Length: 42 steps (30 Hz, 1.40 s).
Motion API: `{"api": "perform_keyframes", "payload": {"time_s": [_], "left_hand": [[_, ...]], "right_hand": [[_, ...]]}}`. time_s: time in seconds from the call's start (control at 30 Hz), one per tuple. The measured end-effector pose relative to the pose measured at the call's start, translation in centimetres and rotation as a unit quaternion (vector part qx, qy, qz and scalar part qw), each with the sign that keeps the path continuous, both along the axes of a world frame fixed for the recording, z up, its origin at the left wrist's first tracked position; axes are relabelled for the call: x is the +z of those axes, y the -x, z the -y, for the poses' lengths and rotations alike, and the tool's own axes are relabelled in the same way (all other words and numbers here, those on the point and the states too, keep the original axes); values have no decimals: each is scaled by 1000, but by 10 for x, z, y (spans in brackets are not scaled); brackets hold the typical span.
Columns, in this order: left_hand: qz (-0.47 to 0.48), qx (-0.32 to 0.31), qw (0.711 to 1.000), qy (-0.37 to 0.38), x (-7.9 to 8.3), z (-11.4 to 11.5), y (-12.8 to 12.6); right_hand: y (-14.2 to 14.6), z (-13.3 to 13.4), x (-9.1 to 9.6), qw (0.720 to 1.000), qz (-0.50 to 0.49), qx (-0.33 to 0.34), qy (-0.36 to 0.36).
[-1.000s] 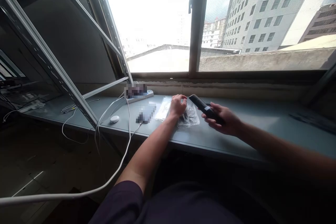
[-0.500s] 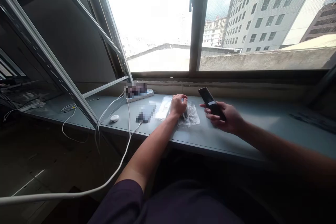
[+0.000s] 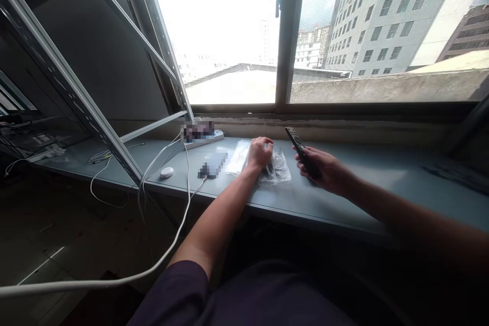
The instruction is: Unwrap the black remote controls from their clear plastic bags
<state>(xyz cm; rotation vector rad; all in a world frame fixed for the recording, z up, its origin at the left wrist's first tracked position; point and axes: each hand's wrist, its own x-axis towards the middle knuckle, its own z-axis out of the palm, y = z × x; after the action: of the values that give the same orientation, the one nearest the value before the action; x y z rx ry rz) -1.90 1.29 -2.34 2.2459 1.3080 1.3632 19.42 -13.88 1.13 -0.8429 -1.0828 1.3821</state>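
My right hand [image 3: 324,168] is closed around a slim black remote control [image 3: 299,146]. The remote is tilted, its far end pointing up and left and its buttoned face in sight; its lower end is partly covered by my fingers. My left hand [image 3: 260,153] rests over the desk, with fingers loosely curled, a gap between finger and thumb, and nothing visible in it. Beneath and to the right of that hand lies a crumpled clear plastic bag [image 3: 280,170]. Another flat clear plastic bag [image 3: 237,157] lies just left of it.
The grey desk [image 3: 378,198] runs below a window. To the left are a blurred-out device [image 3: 214,164] on a white cable [image 3: 189,183], a round white object [image 3: 166,172] and a power strip [image 3: 218,134]. A metal shelf frame [image 3: 87,102] slants up at the left.
The remote has turned over in my right hand: its plain back with a pale label showed before, its buttons show now. My right fingers have shifted around it. My left hand stays put.
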Motion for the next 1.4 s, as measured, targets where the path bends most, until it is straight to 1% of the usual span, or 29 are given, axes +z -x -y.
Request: {"api": "perform_keyframes", "payload": {"time_s": [0.13,0.2,0.23,0.27,0.3,0.33,0.4,0.43,0.47,0.5,0.53,0.6,0.67,0.7,0.83,0.9,0.97,1.03,1.1,1.27,1.33,1.4], "left_hand": [[3,1,1000,-1,-1,0,0],[4,1,1000,-1,0,0,0],[5,0,1000,-1,0,0,0],[5,-1,1000,0,0,0,0],[6,-2,1000,1,1,0,0],[6,-3,1000,3,1,0,0],[7,-3,1000,5,1,0,0],[7,-3,1000,5,1,0,0],[7,-3,1000,3,1,0,0],[7,-4,1000,0,0,-1,0],[6,-4,1000,-2,0,-1,0],[5,-5,1000,-5,-1,-2,-1],[1,-1,1000,-4,-1,-2,-1],[0,0,1000,-2,0,-2,-1],[4,-4,1000,4,1,-1,-1],[5,-4,1000,7,2,-1,-1],[4,-1,1000,8,2,-1,-1],[1,2,1000,9,2,-1,-1],[0,3,1000,8,1,-1,-1],[7,-4,1000,5,1,0,0],[6,-6,1000,7,1,1,1],[3,-7,1000,8,2,2,0]], "right_hand": [[0,3,0,994,32,-54,-93],[-1,3,0,981,71,-95,-152],[-2,2,0,970,101,-120,-187],[-4,2,0,953,137,-146,-229],[-5,1,-1,930,179,-166,-276],[-7,0,-1,900,225,-178,-328],[-11,-2,-1,826,311,-174,-436],[-13,-4,-2,790,343,-163,-481],[-15,-5,-2,762,366,-153,-513],[-17,-8,-3,740,379,-148,-536],[-19,-10,-4,726,386,-147,-549],[-22,-14,-5,715,393,-151,-558],[-24,-17,-4,723,396,-153,-545],[-24,-17,-4,735,395,-152,-529],[-22,-13,2,808,383,-148,-421],[-21,-11,3,833,377,-156,-374],[-21,-10,0,841,378,-183,-341],[-22,-12,-4,840,385,-212,-317],[-23,-16,-9,842,387,-223,-301],[-25,-26,-13,887,344,-194,-238],[-26,-29,-15,890,352,-189,-219],[-27,-33,-17,884,374,-180,-215]]}}
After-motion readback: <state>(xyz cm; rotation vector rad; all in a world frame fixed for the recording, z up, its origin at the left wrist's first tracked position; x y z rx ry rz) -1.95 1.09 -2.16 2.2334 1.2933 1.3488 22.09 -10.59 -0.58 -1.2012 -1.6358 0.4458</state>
